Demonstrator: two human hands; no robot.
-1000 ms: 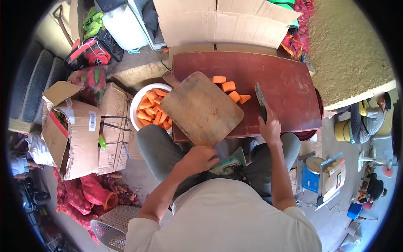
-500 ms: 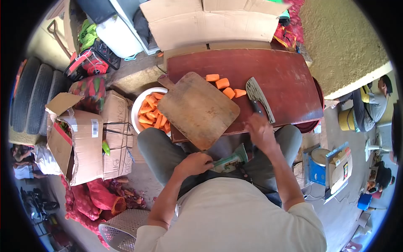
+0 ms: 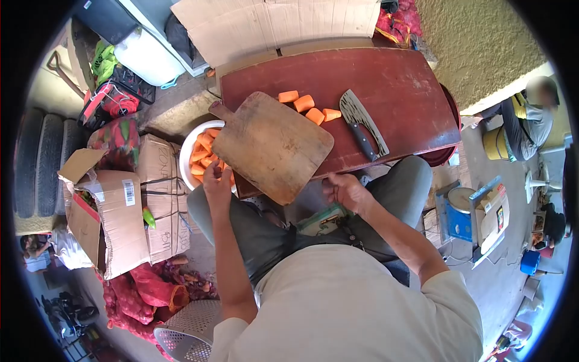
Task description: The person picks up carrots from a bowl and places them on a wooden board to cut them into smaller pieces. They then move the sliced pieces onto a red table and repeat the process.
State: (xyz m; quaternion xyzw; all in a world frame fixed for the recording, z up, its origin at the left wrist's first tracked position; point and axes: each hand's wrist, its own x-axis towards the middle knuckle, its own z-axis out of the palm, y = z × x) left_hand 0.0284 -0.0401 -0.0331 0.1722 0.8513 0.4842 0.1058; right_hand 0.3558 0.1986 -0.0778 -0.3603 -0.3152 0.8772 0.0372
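My left hand (image 3: 217,181) is at the near rim of a white basin (image 3: 186,158) of cut carrot pieces (image 3: 201,151), fingers apart, beside the cutting board. My right hand (image 3: 351,193) is just off the near edge of the red table, fingers loosely parted, with nothing seen in it. The wooden cutting board (image 3: 274,148) lies slanted, overhanging the table's near edge and partly covering the basin. Several carrot chunks (image 3: 304,103) sit beyond the board. A broad-bladed kitchen knife (image 3: 364,123) with a dark handle lies on the table to their right.
The red table (image 3: 398,90) has cardboard (image 3: 325,27) standing behind it. Cardboard boxes (image 3: 123,217) and red mesh sacks (image 3: 129,295) are on my left. A green-edged packet (image 3: 322,222) lies in my lap. At right are a blue scale (image 3: 459,220) and a seated person (image 3: 534,123).
My left hand has moved up from my lap to the basin. My right hand has come left, away from the knife handle. The view has shifted slightly; the knife stays on the table.
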